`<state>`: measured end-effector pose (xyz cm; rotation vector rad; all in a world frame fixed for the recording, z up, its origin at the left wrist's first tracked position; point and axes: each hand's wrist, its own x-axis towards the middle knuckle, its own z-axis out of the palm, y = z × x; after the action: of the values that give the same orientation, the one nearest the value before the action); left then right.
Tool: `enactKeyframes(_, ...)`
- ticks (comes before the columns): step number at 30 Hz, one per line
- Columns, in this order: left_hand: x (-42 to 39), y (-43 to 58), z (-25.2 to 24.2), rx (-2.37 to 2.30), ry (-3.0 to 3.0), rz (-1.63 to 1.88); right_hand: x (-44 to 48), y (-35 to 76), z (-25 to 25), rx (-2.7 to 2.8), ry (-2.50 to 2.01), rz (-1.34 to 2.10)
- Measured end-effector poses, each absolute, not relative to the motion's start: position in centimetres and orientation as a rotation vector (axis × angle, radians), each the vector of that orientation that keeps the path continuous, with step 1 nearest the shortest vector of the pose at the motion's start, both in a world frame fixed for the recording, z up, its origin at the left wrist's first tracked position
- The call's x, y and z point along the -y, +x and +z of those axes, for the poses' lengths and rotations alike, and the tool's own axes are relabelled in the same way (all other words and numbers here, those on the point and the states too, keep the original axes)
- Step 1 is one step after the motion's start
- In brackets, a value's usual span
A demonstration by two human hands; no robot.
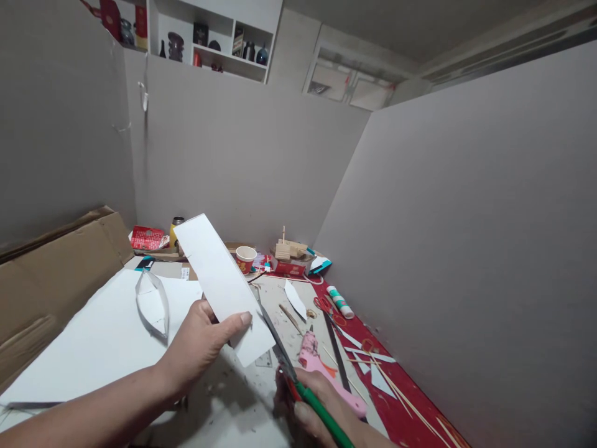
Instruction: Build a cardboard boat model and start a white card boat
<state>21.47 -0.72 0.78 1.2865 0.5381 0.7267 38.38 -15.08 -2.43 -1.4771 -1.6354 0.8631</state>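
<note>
My left hand (pixel 205 339) grips a strip of white card (pixel 214 274) near its lower end, thumb on top and fingers behind. The strip tilts up and to the left. In my right hand (pixel 321 398) is a pair of scissors (pixel 319 407) with green and red on the handles. Their dark blades lie along the strip's right edge; whether they cut into it I cannot tell. A small boat-shaped hull of white card (pixel 152 303) sits on a large white sheet (pixel 97 336) to the left. A leaf-shaped white piece (pixel 295 298) lies beyond the scissors.
A pink glue gun (pixel 326 373) lies beside my right hand. Red-handled scissors (pixel 323 303), paper scraps (pixel 381 381) and thin sticks (pixel 405 398) are spread on the red cloth (pixel 401 414). A paper cup (pixel 245 258) and cardboard model (pixel 291 250) stand behind. Cardboard (pixel 60 280) borders the left.
</note>
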Motion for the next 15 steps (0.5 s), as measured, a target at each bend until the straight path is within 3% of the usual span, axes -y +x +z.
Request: enactKeyframes(15, 1.03, 21.4, 0.58, -0.531, 1.303, 0.695, 15.29, 37.38, -2.21, 1.513, -1.475, 0.885)
